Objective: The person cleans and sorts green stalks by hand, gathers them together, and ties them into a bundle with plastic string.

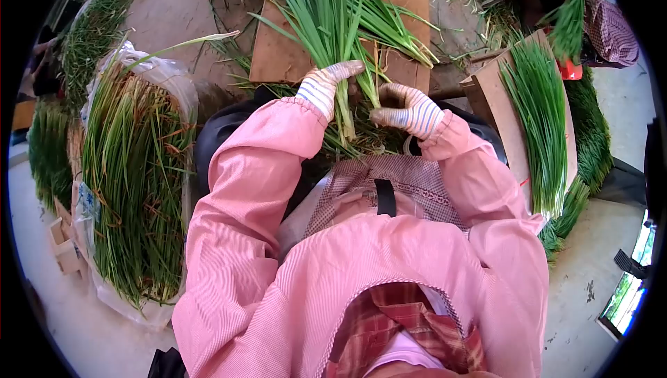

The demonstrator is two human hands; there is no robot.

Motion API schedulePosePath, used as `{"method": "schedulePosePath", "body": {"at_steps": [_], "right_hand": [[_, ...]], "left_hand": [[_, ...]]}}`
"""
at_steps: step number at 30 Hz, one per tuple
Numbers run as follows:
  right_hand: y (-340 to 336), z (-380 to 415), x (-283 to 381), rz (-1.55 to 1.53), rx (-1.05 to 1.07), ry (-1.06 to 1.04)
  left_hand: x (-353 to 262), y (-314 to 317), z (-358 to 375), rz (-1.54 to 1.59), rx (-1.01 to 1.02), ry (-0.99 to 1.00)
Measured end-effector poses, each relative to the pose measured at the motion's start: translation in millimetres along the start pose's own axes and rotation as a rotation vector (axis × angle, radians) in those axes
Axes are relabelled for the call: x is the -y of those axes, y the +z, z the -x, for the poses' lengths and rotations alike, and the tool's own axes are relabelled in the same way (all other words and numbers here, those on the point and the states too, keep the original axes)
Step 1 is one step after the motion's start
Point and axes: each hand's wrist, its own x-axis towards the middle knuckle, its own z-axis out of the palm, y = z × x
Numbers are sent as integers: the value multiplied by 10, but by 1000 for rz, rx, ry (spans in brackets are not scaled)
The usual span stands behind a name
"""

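Observation:
My left hand, in a striped work glove, is closed around a bunch of garlic chives. Their pale stem ends point down toward my lap, and the leaves fan out over a wooden board. To the right, my gloved right hand pinches a few chive stalks near their lower ends between thumb and fingers. More loose chives lie on the board just beyond my hands. Trimmings show below my hands, above the checked apron.
At left stands a plastic-lined container packed with untidy chives. Neat chives rest on a slanted board at right, with more bundles behind. At upper right, another person's patterned sleeve is beside a held bunch.

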Motion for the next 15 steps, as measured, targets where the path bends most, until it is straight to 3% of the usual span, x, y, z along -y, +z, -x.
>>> {"method": "schedulePosePath", "body": {"at_steps": [5, 8, 15], "right_hand": [[-54, -211, 94, -66, -87, 51], [-17, -328, 42, -291, -161, 41], [-100, -477, 133, -257, -133, -6]], "left_hand": [[6, 39, -31, 135, -6, 124], [-11, -58, -124, 97, -56, 194], [-59, -82, -170, 70, -111, 282]]}}
